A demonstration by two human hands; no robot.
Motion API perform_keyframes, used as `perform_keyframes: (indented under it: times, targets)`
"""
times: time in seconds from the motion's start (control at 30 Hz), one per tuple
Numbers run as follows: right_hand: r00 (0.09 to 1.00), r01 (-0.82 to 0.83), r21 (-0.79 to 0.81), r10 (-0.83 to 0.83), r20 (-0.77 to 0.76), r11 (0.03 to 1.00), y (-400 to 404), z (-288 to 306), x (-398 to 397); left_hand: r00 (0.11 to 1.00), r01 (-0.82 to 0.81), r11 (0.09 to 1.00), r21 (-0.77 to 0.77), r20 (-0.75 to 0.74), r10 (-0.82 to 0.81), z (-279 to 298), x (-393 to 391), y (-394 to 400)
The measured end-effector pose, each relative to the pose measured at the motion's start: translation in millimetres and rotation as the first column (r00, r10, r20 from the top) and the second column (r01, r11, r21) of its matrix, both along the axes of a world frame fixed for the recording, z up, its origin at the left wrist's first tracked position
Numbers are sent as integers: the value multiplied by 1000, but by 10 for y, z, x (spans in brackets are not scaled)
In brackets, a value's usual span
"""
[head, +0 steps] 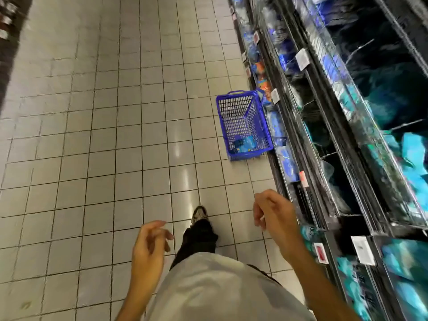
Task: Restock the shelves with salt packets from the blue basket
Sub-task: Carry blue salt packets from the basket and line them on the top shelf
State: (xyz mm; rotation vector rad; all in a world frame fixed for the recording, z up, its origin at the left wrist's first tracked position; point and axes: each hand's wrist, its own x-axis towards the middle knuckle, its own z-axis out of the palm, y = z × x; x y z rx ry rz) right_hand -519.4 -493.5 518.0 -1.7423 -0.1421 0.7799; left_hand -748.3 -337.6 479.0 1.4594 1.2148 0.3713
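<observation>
A blue plastic basket [243, 126] stands on the tiled floor beside the shelf base, some way ahead of me. A blue salt packet [244, 144] lies at its bottom near end. My left hand [150, 246] hangs in front of my waist, fingers loosely curled, holding nothing. My right hand [273, 214] is raised near the shelf edge, fingers loosely bent, empty. The shelves [342, 126] on the right hold blue and turquoise packets, blurred by motion.
Grey floor tiles [115, 112] stretch across the aisle to the left. My shoe [199, 214] and dark trouser leg step forward. White and red price tags [363, 250] line the shelf edges. Another dark shelf unit [9, 31] borders the far left.
</observation>
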Motion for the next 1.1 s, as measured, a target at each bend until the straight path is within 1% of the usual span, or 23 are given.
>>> perform_keyframes:
  times: [0.07,0.2,0.3,0.4,0.47,0.53,0.63,0.73,0.87,0.93,1.03,1.1]
  targets:
    - [1000,11,-44,-12,-22,999,224,-15,99,999,42,999,-8,-13,-42,-52,188,369]
    - [997,71,-107,-72,-5,992,466,-10,286,992,129,989,-76,8,-129,-82,740,990]
    - [984,162,-140,-171,-54,977,458,-11,414,978,208,971,-113,44,-204,-50,1253,1368]
    - [981,191,-196,-191,19,962,387,-16,554,962,270,956,-116,71,-263,-1,1796,1697]
    - [970,244,-206,-240,44,948,353,-47,676,952,303,948,-103,81,-295,40,2145,1870]
    - [954,296,-209,-299,17,932,366,-119,847,941,337,938,-87,75,-331,54,2449,2009]
    - [924,346,-218,-372,-92,913,509,-278,1231,924,381,921,-77,49,-378,40,2826,2155]
    - [943,298,-237,-323,-75,925,765,-415,1744,924,382,920,-87,-5,-383,28,3176,2223]
    - [948,263,-213,-293,-124,941,1170,-577,2422,935,329,933,-142,-89,-343,-23,3679,2308]
    - [947,235,-208,-272,-174,950,1358,-684,2748,936,316,933,-171,-104,-336,-73,3982,2382]
    - [913,228,-225,-288,-289,947,1600,-862,3150,934,317,925,-211,-101,-343,-196,4450,2478]
    - [904,202,-260,-282,-322,944,1774,-1032,3340,924,324,914,-246,-124,-361,-356,4764,2551]
